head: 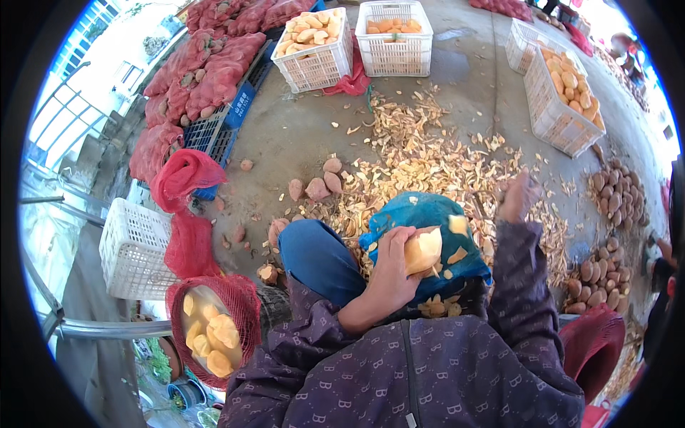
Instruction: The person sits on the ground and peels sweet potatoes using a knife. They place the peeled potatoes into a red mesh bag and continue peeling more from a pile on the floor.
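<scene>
My left hand grips a partly peeled sweet potato, whose pale flesh faces up and right. Beneath it a blue mesh cloth covers my lap, with a few cut pieces on or just above it. Out to the right, my right hand is raised over the peelings and blurred, its fingers curled. Whether it holds a tool cannot be made out. Several unpeeled sweet potatoes lie on the floor beyond my left knee. A container wrapped in red mesh holds peeled pieces in cloudy liquid at my left.
Peelings spread across the concrete floor ahead. White crates of peeled sweet potatoes stand beyond, another crate at right. Red mesh sacks rest on blue pallets. Sweet potato heaps lie right, near another person's hand.
</scene>
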{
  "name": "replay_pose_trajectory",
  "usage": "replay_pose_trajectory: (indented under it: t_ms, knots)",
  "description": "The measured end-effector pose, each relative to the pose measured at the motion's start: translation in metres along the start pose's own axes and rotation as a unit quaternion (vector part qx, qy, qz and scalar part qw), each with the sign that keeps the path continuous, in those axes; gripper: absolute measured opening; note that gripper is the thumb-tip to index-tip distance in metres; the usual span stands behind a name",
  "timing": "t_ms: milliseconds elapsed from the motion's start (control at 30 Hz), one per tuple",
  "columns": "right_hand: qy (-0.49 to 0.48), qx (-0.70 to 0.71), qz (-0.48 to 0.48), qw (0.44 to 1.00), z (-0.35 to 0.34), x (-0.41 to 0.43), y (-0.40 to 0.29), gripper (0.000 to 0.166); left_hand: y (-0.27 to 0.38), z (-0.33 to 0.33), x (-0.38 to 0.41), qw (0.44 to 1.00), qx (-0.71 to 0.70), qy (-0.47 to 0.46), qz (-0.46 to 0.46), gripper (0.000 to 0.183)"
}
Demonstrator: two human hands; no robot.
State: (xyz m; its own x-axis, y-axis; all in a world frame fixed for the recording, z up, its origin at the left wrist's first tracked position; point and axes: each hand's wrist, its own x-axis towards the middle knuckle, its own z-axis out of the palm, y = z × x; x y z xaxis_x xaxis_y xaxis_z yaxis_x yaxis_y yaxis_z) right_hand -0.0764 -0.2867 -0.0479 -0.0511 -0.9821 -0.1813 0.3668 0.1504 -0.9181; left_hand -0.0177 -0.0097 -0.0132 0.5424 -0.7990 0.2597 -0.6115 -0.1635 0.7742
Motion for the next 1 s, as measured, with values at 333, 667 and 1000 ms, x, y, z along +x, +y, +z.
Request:
replay_pose_trajectory:
  t_ms: [333, 667, 1000]
  knots:
    - [-0.142, 0.004, 0.035, 0.989, 0.019, -0.07, 0.011, 0.018, -0.007, 0.016, -0.006, 1.0, 0.005, 0.007, -0.022, 0.077]
    - [-0.323, 0.068, 0.056, 0.942, 0.029, -0.139, -0.034, 0.018, -0.01, 0.014, -0.01, 0.994, -0.063, -0.029, -0.083, 0.077]
    - [-0.148, 0.093, 0.037, 0.984, 0.01, -0.073, -0.039, 0.023, -0.001, 0.0, -0.006, 1.0, -0.013, 0.02, 0.018, 0.072]
